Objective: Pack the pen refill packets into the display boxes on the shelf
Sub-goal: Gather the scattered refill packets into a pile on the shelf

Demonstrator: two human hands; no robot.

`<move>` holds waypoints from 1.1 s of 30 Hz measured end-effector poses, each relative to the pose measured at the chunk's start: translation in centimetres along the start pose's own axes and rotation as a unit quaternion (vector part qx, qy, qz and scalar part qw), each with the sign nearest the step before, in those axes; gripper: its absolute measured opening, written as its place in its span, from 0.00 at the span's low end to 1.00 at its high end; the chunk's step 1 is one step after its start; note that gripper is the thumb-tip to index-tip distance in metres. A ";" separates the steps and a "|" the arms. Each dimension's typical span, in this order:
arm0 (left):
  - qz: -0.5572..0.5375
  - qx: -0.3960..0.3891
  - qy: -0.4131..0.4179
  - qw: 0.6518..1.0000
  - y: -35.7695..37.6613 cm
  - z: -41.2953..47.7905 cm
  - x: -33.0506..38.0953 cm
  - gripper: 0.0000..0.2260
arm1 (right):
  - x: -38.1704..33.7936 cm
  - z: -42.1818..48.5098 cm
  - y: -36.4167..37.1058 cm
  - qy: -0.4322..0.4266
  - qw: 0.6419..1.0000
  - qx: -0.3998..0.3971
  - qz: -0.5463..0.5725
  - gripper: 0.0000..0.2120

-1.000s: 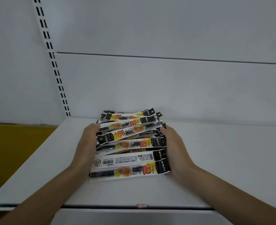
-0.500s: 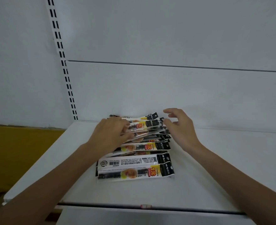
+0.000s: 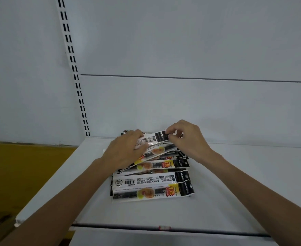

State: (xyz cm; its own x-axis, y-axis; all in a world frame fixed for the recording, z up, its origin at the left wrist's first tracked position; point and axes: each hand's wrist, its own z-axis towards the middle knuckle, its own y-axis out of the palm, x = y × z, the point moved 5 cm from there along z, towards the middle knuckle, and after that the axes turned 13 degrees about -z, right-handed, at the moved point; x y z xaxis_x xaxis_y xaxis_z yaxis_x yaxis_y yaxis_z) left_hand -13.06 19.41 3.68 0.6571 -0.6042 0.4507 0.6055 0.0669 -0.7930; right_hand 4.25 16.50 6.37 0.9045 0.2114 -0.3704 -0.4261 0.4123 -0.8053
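From the head view, the pile of pen refill packets (image 3: 151, 185) lies on the white shelf (image 3: 234, 183), straight ahead of the person and between the two forearms. Every packet's long axis runs left to right, with the black header ends to the right. The pile is fanned, with the near packets flat and the far ones riding up.

The top packet (image 3: 152, 139) sits at the far end, tilted slightly up to the right. The left hand (image 3: 126, 151) curls its fingers over the left half of it. The right hand (image 3: 187, 141) pinches the black header end between thumb and fingertips. Both hands are on it, so it looks like the next one to come off.

No display boxes are in view, so I cannot tell which way it must travel.

The headers read "M&G". A red "1元" sits on a yellow patch. One packet lies back-up, showing a barcode and a round "360°" mark, but its small print is too fine to read.
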 end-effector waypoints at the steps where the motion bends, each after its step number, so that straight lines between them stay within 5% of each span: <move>1: 0.003 -0.020 -0.007 1.000 0.4 0.0 -0.1 0.18 | -0.1 0.0 0.1 -0.001 1.000 0.005 0.000 0.08; 7: -0.109 0.017 -0.086 0.990 -0.3 0.7 -1.6 0.12 | 0.3 0.7 -0.5 -0.006 1.000 0.024 -0.017 0.10; 17: 0.041 0.130 -0.047 0.990 -3.8 0.3 -1.3 0.09 | 0.1 3.6 2.0 -0.019 0.969 -0.191 -0.157 0.17; 22: -0.019 0.156 -0.076 0.985 -5.0 -1.4 -1.5 0.09 | 0.3 4.4 1.5 0.009 0.981 -0.186 -0.050 0.10; 24: -0.036 0.163 -0.093 0.982 -5.0 -1.9 -1.4 0.08 | 0.3 5.1 1.6 0.005 0.984 -0.172 -0.053 0.12; 28: -0.088 0.147 -0.121 0.978 -4.7 -2.5 -1.2 0.10 | 0.3 5.1 3.3 -0.006 0.956 -0.266 -0.124 0.21; 33: -0.136 0.167 -0.142 0.966 -5.2 -3.2 -1.6 0.07 | 0.6 5.3 2.6 0.002 0.969 -0.236 -0.070 0.10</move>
State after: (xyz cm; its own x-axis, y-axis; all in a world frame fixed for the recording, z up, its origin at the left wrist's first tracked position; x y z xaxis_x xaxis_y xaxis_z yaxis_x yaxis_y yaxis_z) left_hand -18.71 17.54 5.80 0.5216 -0.3966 0.7554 0.8529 0.2181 -0.4743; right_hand 3.58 22.40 6.53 0.9534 0.1787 -0.2429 -0.2443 -0.0146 -0.9696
